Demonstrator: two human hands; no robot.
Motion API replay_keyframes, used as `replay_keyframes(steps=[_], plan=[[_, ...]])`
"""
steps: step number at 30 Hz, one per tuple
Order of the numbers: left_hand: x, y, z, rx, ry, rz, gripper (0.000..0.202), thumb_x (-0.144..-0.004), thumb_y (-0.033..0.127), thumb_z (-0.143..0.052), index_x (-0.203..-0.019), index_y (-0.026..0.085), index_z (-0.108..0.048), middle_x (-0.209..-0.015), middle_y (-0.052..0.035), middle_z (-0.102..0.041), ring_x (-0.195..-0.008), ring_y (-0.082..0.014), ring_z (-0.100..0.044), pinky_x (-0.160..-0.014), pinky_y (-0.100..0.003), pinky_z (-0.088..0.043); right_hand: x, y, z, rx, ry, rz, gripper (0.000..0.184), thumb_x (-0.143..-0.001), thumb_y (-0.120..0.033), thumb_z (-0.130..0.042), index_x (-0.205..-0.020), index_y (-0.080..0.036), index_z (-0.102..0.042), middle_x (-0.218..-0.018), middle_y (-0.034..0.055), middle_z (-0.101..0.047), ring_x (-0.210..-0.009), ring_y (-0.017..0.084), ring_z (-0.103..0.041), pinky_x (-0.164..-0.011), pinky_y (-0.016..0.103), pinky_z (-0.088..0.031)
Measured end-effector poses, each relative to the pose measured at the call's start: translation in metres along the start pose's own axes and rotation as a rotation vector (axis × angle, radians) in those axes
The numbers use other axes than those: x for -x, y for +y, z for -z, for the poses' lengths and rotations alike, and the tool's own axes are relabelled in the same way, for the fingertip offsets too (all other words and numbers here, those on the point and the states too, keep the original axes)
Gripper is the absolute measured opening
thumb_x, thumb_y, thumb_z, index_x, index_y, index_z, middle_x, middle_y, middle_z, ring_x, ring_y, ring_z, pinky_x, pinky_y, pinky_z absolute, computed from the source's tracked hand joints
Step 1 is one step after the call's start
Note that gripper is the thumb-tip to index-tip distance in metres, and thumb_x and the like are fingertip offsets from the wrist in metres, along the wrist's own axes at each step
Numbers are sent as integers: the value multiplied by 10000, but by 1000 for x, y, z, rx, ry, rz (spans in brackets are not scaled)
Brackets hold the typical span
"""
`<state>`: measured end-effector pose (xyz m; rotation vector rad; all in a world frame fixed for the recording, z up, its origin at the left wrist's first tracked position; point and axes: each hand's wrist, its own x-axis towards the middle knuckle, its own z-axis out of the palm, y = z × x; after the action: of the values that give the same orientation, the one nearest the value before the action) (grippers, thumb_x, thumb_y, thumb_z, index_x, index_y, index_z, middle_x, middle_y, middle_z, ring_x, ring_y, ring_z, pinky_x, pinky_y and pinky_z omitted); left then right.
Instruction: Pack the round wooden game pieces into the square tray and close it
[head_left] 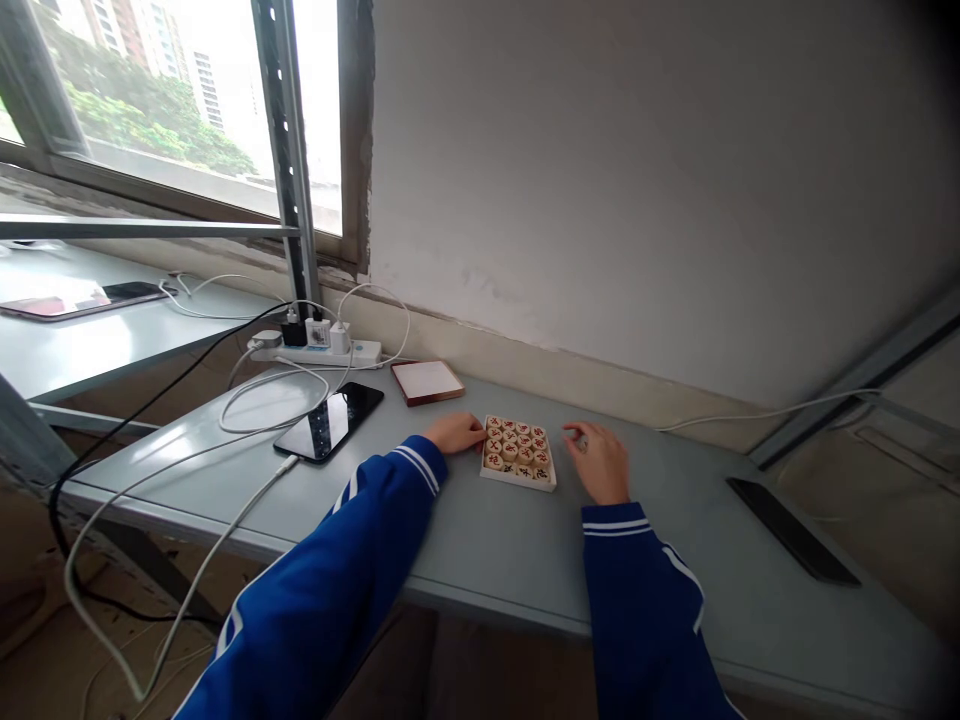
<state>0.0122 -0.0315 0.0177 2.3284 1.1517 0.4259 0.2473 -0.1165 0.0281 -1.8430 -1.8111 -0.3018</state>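
A small square box (519, 480) filled with several round wooden chess pieces (517, 446) lies on the grey table (487, 540). My left hand (454, 433) rests against the box's left side, fingers curled toward it. My right hand (600, 460) sits just right of the box, fingers bent and loosely apart, holding nothing I can see. Both arms wear blue sleeves with white stripes. The box's lid (427, 381), brown-edged with a pale face, lies behind and to the left.
A black phone (330, 423) with a white charging cable lies left of my hands. A power strip (319, 349) with plugs sits by the wall. Another dark phone (793, 528) lies at the right. A second table (90, 330) stands left under the window.
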Motion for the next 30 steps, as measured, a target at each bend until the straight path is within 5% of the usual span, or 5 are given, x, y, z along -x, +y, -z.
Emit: replay_keyframes(steps=[5, 10, 16, 22, 30], plan=[[0, -1, -1, -11, 3, 7, 360, -758, 365, -397, -623, 143, -646, -568, -14, -557, -557, -132, -447, -555, -241, -312, 4, 50, -7, 219, -152, -381, 299, -698, -415, -516, -843, -174, -618, -880, 153, -592, -826, 304, -538, -646, 401, -382], [0, -1, 0, -19, -12, -3, 365, -767, 363, -387, -637, 151, -653, -557, -9, -549, -546, -133, -446, -553, -246, -306, 2, 49, -8, -71, -262, -251, 158, -625, -324, -597, -704, -188, -614, -730, 63, -626, -719, 216, -576, -652, 324, -418], [1, 0, 1, -15, -8, -12, 353, -767, 346, -393, -616, 148, -643, -546, -4, -533, -535, -123, -434, -535, -245, -285, 0, -4, 8, -557, -409, 4, 312, -658, -419, -589, -874, -197, -621, -859, 47, -646, -688, 166, -583, -642, 287, -452], [1, 1, 2, -5, -12, -11, 347, -770, 330, -388, -619, 146, -639, -544, 0, -527, -532, -118, -432, -519, -240, -278, 6, -40, 1, -560, -382, 257, 245, -693, -373, -586, -890, -233, -626, -947, 20, -609, -866, 169, -543, -775, 301, -424], [-2, -3, -1, -13, 1, -14, 370, -765, 374, -391, -615, 143, -638, -538, 1, -528, -533, -118, -431, -534, -241, -283, 11, -43, 1, -608, -401, 279, 255, -729, -320, -566, -960, -218, -599, -961, 30, -587, -765, 138, -549, -738, 295, -445]])
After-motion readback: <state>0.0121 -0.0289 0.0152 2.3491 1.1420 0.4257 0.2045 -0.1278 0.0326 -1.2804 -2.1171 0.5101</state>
